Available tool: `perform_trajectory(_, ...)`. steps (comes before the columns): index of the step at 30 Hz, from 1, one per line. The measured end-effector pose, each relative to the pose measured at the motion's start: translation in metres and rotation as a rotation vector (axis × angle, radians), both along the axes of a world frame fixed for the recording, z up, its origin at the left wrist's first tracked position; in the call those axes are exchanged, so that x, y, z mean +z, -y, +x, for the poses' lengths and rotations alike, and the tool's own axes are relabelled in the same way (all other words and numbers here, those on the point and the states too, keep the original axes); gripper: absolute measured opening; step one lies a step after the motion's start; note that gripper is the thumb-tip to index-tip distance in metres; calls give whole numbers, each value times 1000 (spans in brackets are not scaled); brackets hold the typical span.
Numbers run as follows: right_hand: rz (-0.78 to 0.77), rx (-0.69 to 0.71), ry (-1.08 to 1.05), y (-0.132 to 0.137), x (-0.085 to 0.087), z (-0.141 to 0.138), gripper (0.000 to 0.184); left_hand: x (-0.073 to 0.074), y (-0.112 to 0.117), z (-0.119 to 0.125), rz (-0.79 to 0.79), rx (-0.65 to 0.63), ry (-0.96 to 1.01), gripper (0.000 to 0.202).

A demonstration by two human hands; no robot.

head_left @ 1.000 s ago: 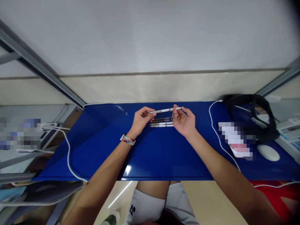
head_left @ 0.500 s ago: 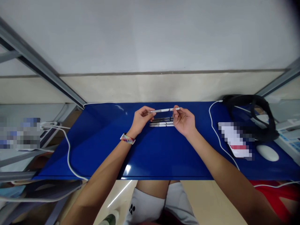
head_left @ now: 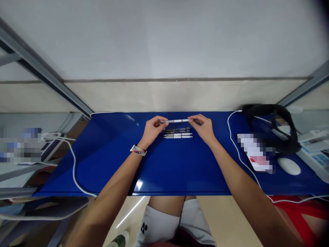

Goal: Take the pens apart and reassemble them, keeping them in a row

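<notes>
A white and grey pen (head_left: 178,120) lies level between my two hands, over the far part of the blue desk (head_left: 174,164). My left hand (head_left: 154,129) pinches its dark tip end. The other end is between the thumb and fingers of my right hand (head_left: 202,126). Just nearer to me, several pens rest side by side on the desk: dark ones (head_left: 177,131) at the back and white ones (head_left: 178,136) in front. A colourful woven band (head_left: 138,150) is round my left wrist.
To the right are a white cable (head_left: 235,147), a partly blurred phone-like object (head_left: 257,154), a white mouse (head_left: 289,166) and a black strapped headset (head_left: 272,127). A pale wall (head_left: 164,96) rises behind the desk. Another white cable (head_left: 74,168) crosses the desk's left edge.
The held pen has turned more level and come slightly left. My right hand has moved its grip, its fingers now over the pen's end, and uncovers the right ends of the lying pens.
</notes>
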State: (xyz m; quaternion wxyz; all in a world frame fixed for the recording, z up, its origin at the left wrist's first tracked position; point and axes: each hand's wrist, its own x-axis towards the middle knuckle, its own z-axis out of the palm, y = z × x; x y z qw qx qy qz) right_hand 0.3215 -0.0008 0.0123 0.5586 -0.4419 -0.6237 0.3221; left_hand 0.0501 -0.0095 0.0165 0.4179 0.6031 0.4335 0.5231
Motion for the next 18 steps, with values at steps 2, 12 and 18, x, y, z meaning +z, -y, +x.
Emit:
perform_trajectory(2,33,-37,124,-5,-7,4,15,-3,-1,-1,39,12,-78,26)
perform_trajectory(12,66,-38,515,-10,-21,9,18,-8,-3,-4,272,58,-543,13)
perform_trajectory(18,72,-20,547,-6,-16,8,19,-10,-4,-3,278,36,-613,11)
